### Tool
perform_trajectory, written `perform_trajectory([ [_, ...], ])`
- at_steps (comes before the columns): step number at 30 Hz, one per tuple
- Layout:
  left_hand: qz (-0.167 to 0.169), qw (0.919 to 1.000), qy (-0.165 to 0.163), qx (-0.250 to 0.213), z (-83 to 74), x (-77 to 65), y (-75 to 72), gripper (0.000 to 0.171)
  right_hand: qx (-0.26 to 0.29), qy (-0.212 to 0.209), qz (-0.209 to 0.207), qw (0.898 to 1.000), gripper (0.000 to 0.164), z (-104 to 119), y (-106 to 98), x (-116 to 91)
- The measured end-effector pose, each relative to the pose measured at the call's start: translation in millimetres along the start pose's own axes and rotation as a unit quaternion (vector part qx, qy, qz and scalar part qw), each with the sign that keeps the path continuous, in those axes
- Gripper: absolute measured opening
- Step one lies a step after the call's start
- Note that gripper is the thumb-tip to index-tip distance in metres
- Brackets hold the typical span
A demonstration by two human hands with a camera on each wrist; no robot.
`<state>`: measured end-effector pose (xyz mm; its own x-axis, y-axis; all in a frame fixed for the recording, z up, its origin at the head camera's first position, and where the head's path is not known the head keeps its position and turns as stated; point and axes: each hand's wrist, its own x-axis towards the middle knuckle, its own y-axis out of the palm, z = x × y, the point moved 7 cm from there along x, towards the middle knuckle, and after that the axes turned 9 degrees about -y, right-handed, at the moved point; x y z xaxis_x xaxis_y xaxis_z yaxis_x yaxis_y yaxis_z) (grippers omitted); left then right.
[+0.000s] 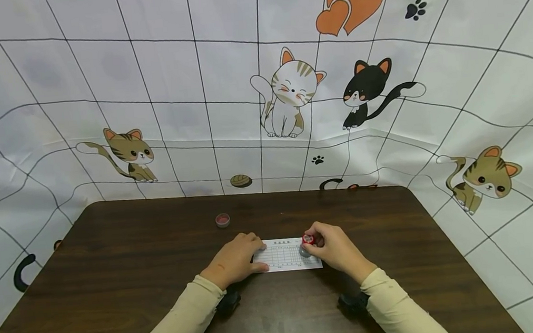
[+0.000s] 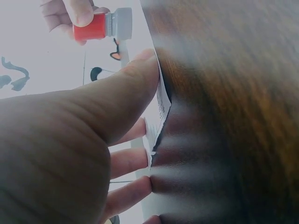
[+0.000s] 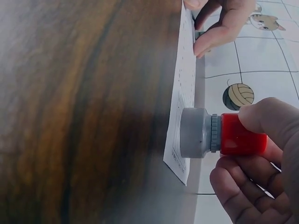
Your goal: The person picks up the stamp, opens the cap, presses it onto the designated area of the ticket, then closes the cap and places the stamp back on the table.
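A white printed form (image 1: 281,255) with a table of lines lies flat on the brown desk. My right hand (image 1: 332,245) grips a stamp (image 3: 243,134) by its red handle, thumb on one side and fingers on the other. The grey round base (image 3: 194,133) of the stamp stands upright on the right part of the form. At the form's left end rests my left hand (image 1: 236,259), its thumb (image 2: 140,74) on the near edge and its fingers spread along the torn-looking left edge. The left hand holds no object.
Beyond the form, to the left, sits a small round dish (image 1: 222,220) with a red inside. The dark wooden desk (image 1: 91,287) reaches back to a white curtain (image 1: 168,80) printed with cats and grid lines. Black wrist devices (image 1: 353,303) hang under both sleeves.
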<state>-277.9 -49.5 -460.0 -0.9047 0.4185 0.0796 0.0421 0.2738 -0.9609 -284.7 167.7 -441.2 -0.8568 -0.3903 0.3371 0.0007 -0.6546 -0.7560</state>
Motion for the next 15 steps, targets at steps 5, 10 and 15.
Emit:
perform_trajectory([
  [5,-0.001,1.0000,0.001,0.000,-0.2,-0.6,0.6,0.054,-0.002,0.001,0.002,1.000,0.017,-1.2,1.1,0.3],
  [10,-0.001,1.0000,0.000,0.006,0.0,-0.3,2.4,0.054,-0.003,-0.002,0.008,1.000,0.017,-1.7,1.8,0.2],
  [15,0.000,1.0000,0.001,0.008,-1.5,-1.2,0.9,0.053,-0.010,-0.009,0.009,1.000,0.016,-1.3,1.2,0.7],
])
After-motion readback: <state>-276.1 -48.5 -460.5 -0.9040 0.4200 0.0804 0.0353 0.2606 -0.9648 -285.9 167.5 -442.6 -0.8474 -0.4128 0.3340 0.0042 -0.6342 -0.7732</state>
